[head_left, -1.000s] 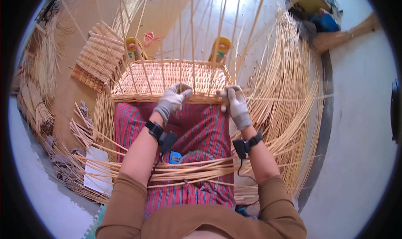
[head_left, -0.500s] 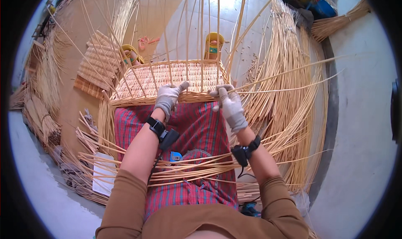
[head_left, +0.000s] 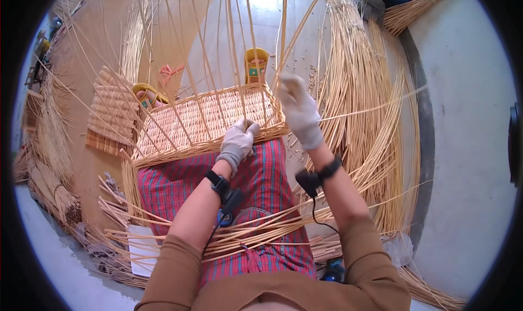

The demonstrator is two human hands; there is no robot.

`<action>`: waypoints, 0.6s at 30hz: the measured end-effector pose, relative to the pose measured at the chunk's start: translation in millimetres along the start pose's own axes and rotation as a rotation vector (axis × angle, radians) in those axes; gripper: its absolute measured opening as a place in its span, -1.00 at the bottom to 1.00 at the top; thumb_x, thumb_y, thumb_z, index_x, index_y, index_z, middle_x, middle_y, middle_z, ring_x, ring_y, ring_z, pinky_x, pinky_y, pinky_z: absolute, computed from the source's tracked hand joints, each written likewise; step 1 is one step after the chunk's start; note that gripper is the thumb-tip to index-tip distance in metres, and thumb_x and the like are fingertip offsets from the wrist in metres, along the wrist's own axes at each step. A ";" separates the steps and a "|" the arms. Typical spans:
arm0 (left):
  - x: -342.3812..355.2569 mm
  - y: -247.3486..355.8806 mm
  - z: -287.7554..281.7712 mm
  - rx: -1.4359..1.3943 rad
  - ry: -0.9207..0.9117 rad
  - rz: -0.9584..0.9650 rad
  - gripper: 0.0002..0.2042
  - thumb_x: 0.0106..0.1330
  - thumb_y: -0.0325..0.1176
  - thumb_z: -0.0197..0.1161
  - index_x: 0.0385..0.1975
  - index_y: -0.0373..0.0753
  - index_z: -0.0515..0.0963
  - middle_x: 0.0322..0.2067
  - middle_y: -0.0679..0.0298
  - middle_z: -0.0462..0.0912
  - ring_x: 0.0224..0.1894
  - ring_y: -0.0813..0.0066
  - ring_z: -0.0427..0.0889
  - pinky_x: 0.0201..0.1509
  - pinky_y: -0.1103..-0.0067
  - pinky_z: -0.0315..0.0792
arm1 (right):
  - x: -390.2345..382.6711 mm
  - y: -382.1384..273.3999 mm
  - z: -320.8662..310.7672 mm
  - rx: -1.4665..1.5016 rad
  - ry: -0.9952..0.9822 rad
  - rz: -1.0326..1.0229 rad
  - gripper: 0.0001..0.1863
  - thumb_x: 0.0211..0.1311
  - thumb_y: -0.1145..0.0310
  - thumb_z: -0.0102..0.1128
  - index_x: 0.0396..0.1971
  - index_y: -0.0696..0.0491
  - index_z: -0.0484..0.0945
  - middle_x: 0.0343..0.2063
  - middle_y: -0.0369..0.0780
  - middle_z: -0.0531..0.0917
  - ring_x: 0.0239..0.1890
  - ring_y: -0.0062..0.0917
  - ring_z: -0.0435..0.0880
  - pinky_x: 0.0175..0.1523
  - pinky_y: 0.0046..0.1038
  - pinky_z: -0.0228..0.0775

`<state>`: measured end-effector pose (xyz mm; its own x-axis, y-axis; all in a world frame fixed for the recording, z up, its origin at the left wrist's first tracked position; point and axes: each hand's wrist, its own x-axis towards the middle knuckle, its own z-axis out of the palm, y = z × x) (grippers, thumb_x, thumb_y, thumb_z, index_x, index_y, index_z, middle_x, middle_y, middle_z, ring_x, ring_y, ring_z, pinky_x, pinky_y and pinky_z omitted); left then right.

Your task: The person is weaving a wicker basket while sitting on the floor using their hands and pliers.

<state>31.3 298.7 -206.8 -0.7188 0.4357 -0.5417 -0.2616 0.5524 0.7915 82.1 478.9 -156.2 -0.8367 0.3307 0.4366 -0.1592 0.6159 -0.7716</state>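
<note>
Your left hand [head_left: 239, 142], in a pale glove, has its thumb and fingers closed on the near rim of the woven basket [head_left: 166, 117], beside the foot of a stake. Your right hand [head_left: 298, 112], gloved too, is up by the basket's right corner; it is blurred, so you cannot tell whether its fingers pinch anything. The basket sits at the centre of the frame, tilted down to the left, its near edge over the red plaid cloth [head_left: 261, 164] on your lap.

Tall stakes [head_left: 284, 16] rise from it toward the top edge, crossing your view of the weave and floor. A loose strand [head_left: 376, 109] runs right from near your right wrist. Below, a sheaf of rods [head_left: 261, 232] lies across your lap, and your left wrist strap [head_left: 219, 184] hangs close to a partly hidden blue object [head_left: 224, 218].

Yellow slippers [head_left: 251, 53] show beyond the basket's far edge. A woven panel [head_left: 114, 106] lies left of it, a white sheet [head_left: 140, 248] at lower left, and a long reed bundle [head_left: 354, 65] fills the right side.
</note>
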 end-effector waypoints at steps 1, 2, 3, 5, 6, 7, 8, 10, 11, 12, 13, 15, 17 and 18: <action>-0.1 0.5 -0.1 -0.012 0.014 0.083 -0.71 0.52 -0.11 0.13 0.02 -0.16 0.56 -0.57 0.22 0.61 -0.75 0.49 0.52 -0.71 0.49 0.40 | 29.3 -7.4 18.9 -0.210 -0.029 -0.171 -0.32 0.28 0.56 0.24 0.38 -0.04 0.22 0.05 -0.13 0.65 -0.14 -0.43 0.73 0.04 -0.47 0.57; -1.0 0.8 -0.3 -0.032 0.054 0.021 -0.69 0.51 -0.09 0.14 0.00 -0.18 0.55 -0.59 0.23 0.60 -0.75 0.50 0.52 -0.72 0.50 0.39 | 51.3 -14.6 33.2 -0.377 -0.042 -0.325 -0.27 0.27 0.56 0.24 0.42 -0.05 0.19 0.09 -0.13 0.63 -0.12 -0.44 0.72 0.05 -0.47 0.56; -2.6 0.6 -1.3 -0.092 0.059 -0.053 -0.68 0.51 -0.06 0.15 -0.02 -0.19 0.55 -0.61 0.24 0.59 -0.76 0.50 0.51 -0.72 0.51 0.38 | 70.1 -17.7 46.3 -0.419 -0.032 -0.360 -0.22 0.25 0.56 0.25 0.46 -0.05 0.16 0.13 -0.12 0.61 -0.11 -0.45 0.71 0.06 -0.48 0.55; -3.6 0.3 -1.8 -0.148 0.121 0.006 -0.69 0.49 -0.09 0.20 -0.10 -0.23 0.57 -0.62 0.29 0.57 -0.77 0.54 0.46 -0.71 0.55 0.34 | 74.9 -17.0 48.2 -0.002 -0.159 -0.165 -0.21 0.27 0.54 0.22 0.48 -0.02 0.13 0.25 -0.08 0.49 -0.05 -0.46 0.70 0.09 -0.47 0.54; -3.1 -0.3 -1.1 -0.182 0.109 -0.018 -0.71 0.47 -0.11 0.24 -0.15 -0.25 0.58 -0.62 0.31 0.58 -0.77 0.56 0.44 -0.71 0.55 0.33 | 63.7 -13.5 44.1 0.222 -0.072 0.037 -0.26 0.30 0.53 0.20 0.46 0.00 0.16 0.20 -0.08 0.54 -0.08 -0.46 0.70 0.07 -0.47 0.55; -1.7 -1.0 0.0 -0.252 0.095 0.006 -0.73 0.45 -0.14 0.27 -0.20 -0.26 0.59 -0.61 0.33 0.58 -0.77 0.58 0.41 -0.70 0.56 0.32 | 38.2 -8.8 24.6 0.436 0.001 0.204 -0.31 0.33 0.51 0.18 0.44 0.01 0.18 0.10 -0.11 0.59 -0.13 -0.47 0.71 0.04 -0.46 0.56; -0.1 -1.7 1.2 -0.293 0.111 0.045 -0.77 0.42 -0.20 0.33 -0.27 -0.27 0.60 -0.61 0.35 0.58 -0.77 0.59 0.37 -0.69 0.56 0.30 | 8.6 -2.0 -0.4 0.498 0.081 0.293 -0.36 0.36 0.49 0.15 0.41 0.03 0.21 -0.01 -0.14 0.65 -0.18 -0.48 0.71 0.02 -0.46 0.58; 2.5 -3.0 3.5 -0.229 0.133 0.035 -0.78 0.42 -0.22 0.33 -0.30 -0.26 0.60 -0.61 0.34 0.58 -0.77 0.60 0.38 -0.70 0.56 0.31 | -52.8 3.5 -28.9 0.530 0.253 0.609 -0.46 0.41 0.46 0.10 0.36 0.06 0.26 -0.23 -0.18 0.72 -0.24 -0.52 0.72 -0.03 -0.44 0.60; 3.1 -2.4 4.9 -0.224 0.115 0.057 -0.79 0.41 -0.23 0.33 -0.33 -0.25 0.60 -0.61 0.33 0.58 -0.76 0.60 0.39 -0.70 0.56 0.31 | -75.6 5.2 -36.7 0.488 0.304 0.976 -0.49 0.41 0.45 0.08 0.33 0.07 0.30 -0.28 -0.17 0.72 -0.24 -0.54 0.71 -0.04 -0.42 0.60; 1.5 -2.2 4.1 -0.128 0.099 0.008 -0.83 0.43 -0.26 0.30 -0.19 -0.23 0.59 -0.60 0.30 0.59 -0.75 0.59 0.43 -0.69 0.53 0.36 | -86.7 3.2 -39.8 0.515 0.296 0.890 -0.49 0.41 0.45 0.08 0.33 0.07 0.30 -0.28 -0.17 0.72 -0.24 -0.54 0.71 -0.04 -0.42 0.60; -1.7 -0.7 3.4 -0.102 0.087 -0.015 -0.83 0.43 -0.26 0.30 -0.19 -0.23 0.59 -0.60 0.30 0.59 -0.75 0.59 0.43 -0.69 0.53 0.36 | -94.4 -0.4 -40.1 0.376 0.009 0.852 -0.50 0.39 0.46 0.09 0.31 0.06 0.33 -0.18 -0.10 0.70 -0.18 -0.45 0.72 0.01 -0.36 0.59; -15.8 0.9 -5.2 -0.181 -0.016 0.053 -0.68 0.43 -0.28 0.29 0.10 -0.19 0.48 -0.61 0.30 0.58 -0.75 0.54 0.47 -0.70 0.51 0.41 | -89.1 -12.0 -25.9 0.247 -0.263 0.817 -0.50 0.36 0.46 0.10 0.30 0.06 0.36 -0.09 -0.02 0.69 -0.12 -0.36 0.73 0.05 -0.29 0.58; -36.1 2.3 -26.7 -0.174 -0.123 0.157 -0.45 0.43 -0.29 0.26 0.38 -0.13 0.24 -0.40 0.17 0.67 -0.62 0.49 0.61 -0.54 0.51 0.55 | -64.5 -22.8 -3.4 -0.174 -0.434 0.257 -0.53 0.32 0.44 0.13 0.24 0.03 0.44 0.00 0.04 0.64 -0.02 -0.15 0.68 0.15 -0.18 0.51; -53.0 -1.3 -37.1 -0.147 -0.111 0.287 -0.41 0.45 -0.30 0.25 0.42 -0.10 0.18 -0.25 0.10 0.66 -0.49 0.47 0.66 -0.39 0.51 0.60 | -61.4 -31.1 0.6 -0.201 -0.433 0.312 -0.52 0.30 0.41 0.14 0.24 0.00 0.45 -0.02 0.03 0.63 0.01 -0.03 0.63 0.17 -0.16 0.47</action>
<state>45.8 248.4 -168.6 -0.7040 0.6378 -0.3123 -0.1548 0.2914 0.9440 138.1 439.0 -159.2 -0.9733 0.2215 -0.0603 0.1975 0.6740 -0.7119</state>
